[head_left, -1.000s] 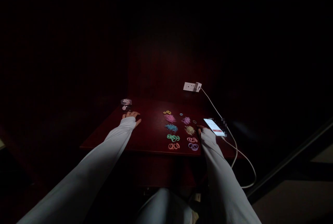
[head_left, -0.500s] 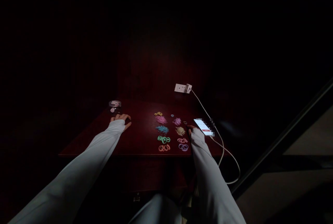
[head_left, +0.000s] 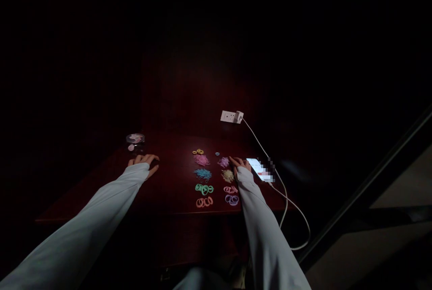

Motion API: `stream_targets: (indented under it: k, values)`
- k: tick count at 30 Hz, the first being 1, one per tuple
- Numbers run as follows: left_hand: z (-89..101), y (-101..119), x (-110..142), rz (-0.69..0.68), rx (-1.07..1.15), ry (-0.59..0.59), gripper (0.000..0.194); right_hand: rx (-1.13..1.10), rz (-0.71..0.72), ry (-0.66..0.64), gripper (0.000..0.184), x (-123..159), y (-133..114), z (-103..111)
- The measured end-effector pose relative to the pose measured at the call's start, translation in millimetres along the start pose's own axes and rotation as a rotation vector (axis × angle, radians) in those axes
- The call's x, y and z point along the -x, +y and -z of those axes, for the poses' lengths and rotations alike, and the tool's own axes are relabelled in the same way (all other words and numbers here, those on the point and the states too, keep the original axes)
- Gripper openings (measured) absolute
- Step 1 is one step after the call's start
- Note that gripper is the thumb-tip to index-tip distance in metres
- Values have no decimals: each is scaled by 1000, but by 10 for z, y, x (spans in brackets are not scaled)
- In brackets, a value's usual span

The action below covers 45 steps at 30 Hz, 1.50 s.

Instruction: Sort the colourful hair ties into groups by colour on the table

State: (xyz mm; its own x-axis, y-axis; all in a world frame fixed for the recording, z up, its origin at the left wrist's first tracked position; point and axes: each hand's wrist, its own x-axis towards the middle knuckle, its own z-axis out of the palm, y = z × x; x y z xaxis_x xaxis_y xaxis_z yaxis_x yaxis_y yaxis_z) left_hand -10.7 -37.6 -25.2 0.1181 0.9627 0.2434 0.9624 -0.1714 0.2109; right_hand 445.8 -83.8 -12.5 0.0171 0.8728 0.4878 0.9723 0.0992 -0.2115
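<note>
My left hand (head_left: 144, 161) rests on the dark red table (head_left: 168, 191), fingers apart and nothing in them, just in front of a clear round container (head_left: 135, 138) with pale pink pieces. My right hand (head_left: 240, 164) lies low over the table with its fingers stretched forward. Its fingertips are beside a small pile of purple elastic bands (head_left: 223, 162), and a pile of cream bands (head_left: 227, 176) is just nearer. A small blue hair tie (head_left: 217, 153) lies alone farther back. Whatever is under the right fingertips is hidden.
Left column: yellow hair ties (head_left: 200, 151), pink bands (head_left: 201, 160), blue bands (head_left: 203, 173), green ties (head_left: 204, 189), orange ties (head_left: 204, 202). Pink ties (head_left: 230, 189) and purple ties (head_left: 231, 199) lie nearer. Right: a lit phone (head_left: 259, 170), its white cable (head_left: 286, 189) running to a wall socket (head_left: 229, 117).
My right hand has moved forward and left, toward the purple bands, over the spot where a small pale hair tie lay. The whole view has shifted slightly; my left hand stays on the table.
</note>
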Motion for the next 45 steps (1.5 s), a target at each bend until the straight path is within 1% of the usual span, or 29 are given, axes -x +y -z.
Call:
stream_targets:
  k: [4,8,12,14,17,21,25,28,32,36,38,45]
  values:
    - [-54,-32,7,-15,-4,10,44,10,-46,6,59,-67,38,-101]
    - [-65,-52,19,-40,7,35,45,20,-28,28,54,-96,60,-167]
    - [-36,-54,21,-23,11,-8,45,-13,-38,25,49,-102,68,-201]
    - [-21,-37,40,-16,5,-4,44,-30,-45,4,47,-109,69,-209]
    - [-1,9,90,-23,-3,35,44,-40,-47,-15,44,-127,76,-222]
    - [39,71,148,-13,-5,23,43,-63,-36,10,46,-145,91,-255]
    - [85,121,194,-26,23,47,44,-67,-46,28,49,-147,91,-276]
    - [101,146,223,-32,38,66,44,-74,-64,48,50,-155,99,-261]
    - [74,115,196,-33,32,72,45,-121,-145,83,47,-170,137,-189]
    - [28,33,92,-7,33,17,45,-176,-174,49,38,-145,161,-102]
    - [18,16,65,1,34,-14,45,-200,-176,18,38,-114,151,-76]
    - [65,122,198,-33,30,76,44,-237,-145,-22,35,-6,19,-13]
